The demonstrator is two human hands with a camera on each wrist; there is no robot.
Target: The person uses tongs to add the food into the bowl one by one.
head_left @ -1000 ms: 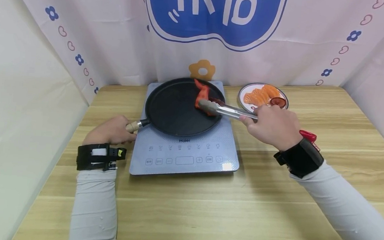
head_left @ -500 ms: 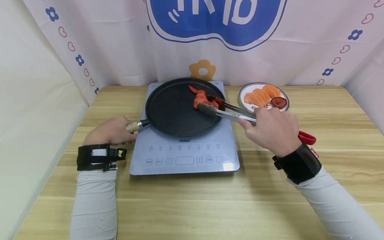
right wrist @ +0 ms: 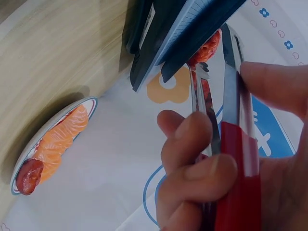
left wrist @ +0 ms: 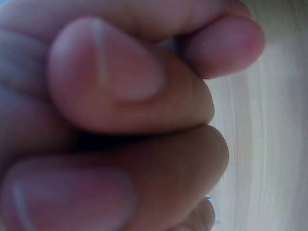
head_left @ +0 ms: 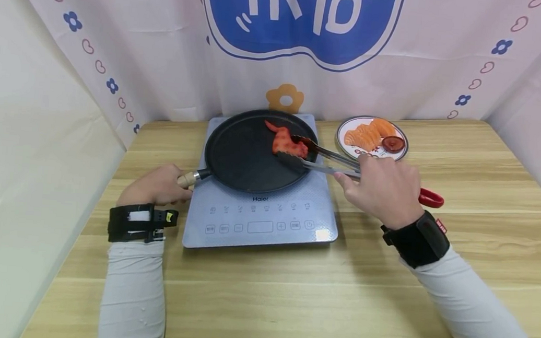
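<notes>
My left hand (head_left: 158, 185) grips the wooden handle (head_left: 186, 179) of a round, flat black pan (head_left: 248, 154). In the left wrist view, the left hand's curled fingers (left wrist: 144, 101) fill most of the picture and hide the handle. My right hand (head_left: 384, 185) holds metal tongs (head_left: 329, 162) with red grips (right wrist: 240, 178). Spread apart, the tong tips lie on either side of a red chicken wing (head_left: 286, 141) at the pan's right side. In the right wrist view, part of the chicken wing (right wrist: 208, 48) shows beyond the pan's edge, between the tong arms.
The pan sits on a grey induction cooker (head_left: 261, 231) with touch keys along its front. Right of it, a small plate (head_left: 349, 126) carries orange salmon slices (head_left: 364, 137) and a dark red round slice (head_left: 392, 143). A printed cloth (head_left: 164, 67) hangs behind the wooden table (head_left: 271, 300).
The chicken wing has turned and lies flatter in the pan. The tong tips have spread from around it, and my right hand has lowered slightly. My left hand stays on the handle.
</notes>
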